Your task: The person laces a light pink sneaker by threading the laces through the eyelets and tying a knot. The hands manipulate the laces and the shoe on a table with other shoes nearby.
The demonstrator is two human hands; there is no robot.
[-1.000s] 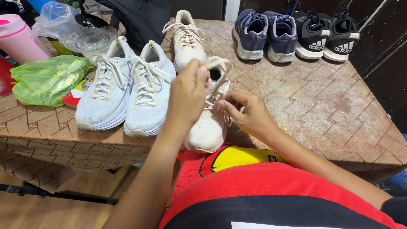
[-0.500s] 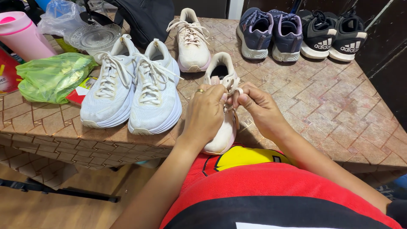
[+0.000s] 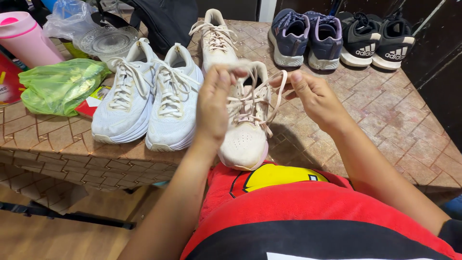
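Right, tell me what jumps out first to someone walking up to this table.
First, the two hands at the centre: the left hand and right hand each pinch a lace end of the cream sneaker at the table's near edge, pulling the laces apart. Beside it on the left sits a pair of white sneakers. At the far right edge stand navy sneakers and black sneakers.

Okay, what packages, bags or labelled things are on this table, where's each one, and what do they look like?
Green plastic bag: left side, crumpled and bulging.
Clear plastic bag: far left corner, crumpled.
Red printed package: left edge, partly cut off.
Flat red and yellow packet: tucked under the green bag, beside the white sneakers.
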